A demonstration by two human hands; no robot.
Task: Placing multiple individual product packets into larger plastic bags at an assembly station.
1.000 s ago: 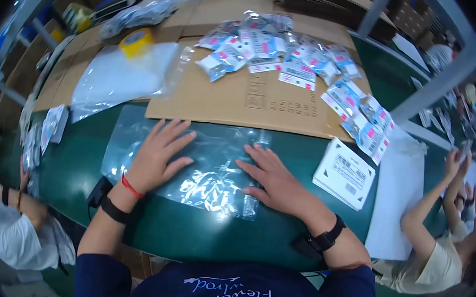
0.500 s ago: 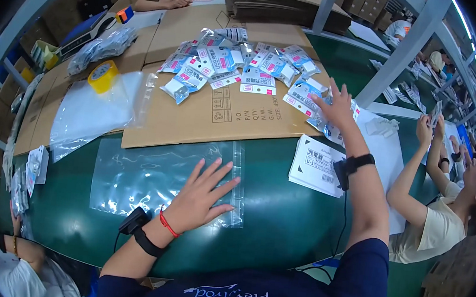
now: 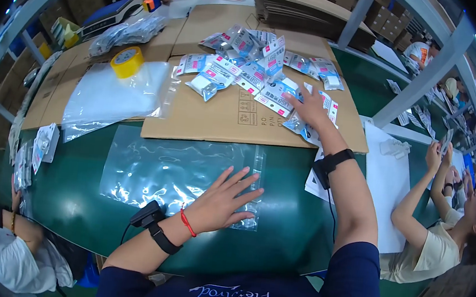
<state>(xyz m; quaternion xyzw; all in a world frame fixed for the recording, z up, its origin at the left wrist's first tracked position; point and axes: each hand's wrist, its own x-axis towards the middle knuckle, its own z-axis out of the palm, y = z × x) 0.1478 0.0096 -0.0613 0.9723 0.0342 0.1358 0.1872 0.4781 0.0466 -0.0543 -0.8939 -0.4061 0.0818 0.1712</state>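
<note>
My right hand (image 3: pixel 313 110), fingers spread, rests on the right side of a pile of small blue-and-white charger packets (image 3: pixel 210 79) with header cards. Nothing is gripped in it; one packet (image 3: pixel 302 127) lies under its palm side. My left hand (image 3: pixel 222 200) is open above a large clear plastic bag (image 3: pixel 154 169), its fingers across the bag's right end. That bag lies flat on the green table. A stack of white printed sheets (image 3: pixel 317 183) is partly hidden by my right forearm.
Flattened cardboard (image 3: pixel 206 123) lies under the packets. On its left are a yellow tape roll (image 3: pixel 127 62), more clear bags (image 3: pixel 101 96) and bagged goods (image 3: pixel 128 34). A metal post (image 3: pixel 420 75) rises at right. Co-workers sit left, right and across.
My right hand has swept leftward over the cardboard, and the packets beneath it are bunched closer to the pile. My left hand stays on the clear bag. The whole view has shifted somewhat.
</note>
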